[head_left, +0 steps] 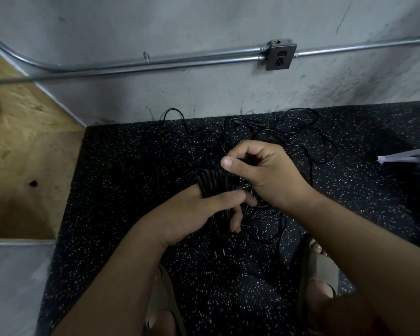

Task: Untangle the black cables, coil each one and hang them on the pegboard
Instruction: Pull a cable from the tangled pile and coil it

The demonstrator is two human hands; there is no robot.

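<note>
A coil of black cable is wound in several loops around my left hand, between thumb and fingers, and that hand grips it. Just above the coil, my right hand pinches a strand of the same cable between thumb and curled fingers. More black cables lie tangled on the dark speckled floor beyond both hands, reaching the foot of the wall. Loose cable ends hang below my left hand. The pegboard is not in view.
A grey concrete wall carries metal conduit with a small hook and an outlet box. A plywood panel stands at the left. My sandalled feet are on the floor below. A white object juts in from the right.
</note>
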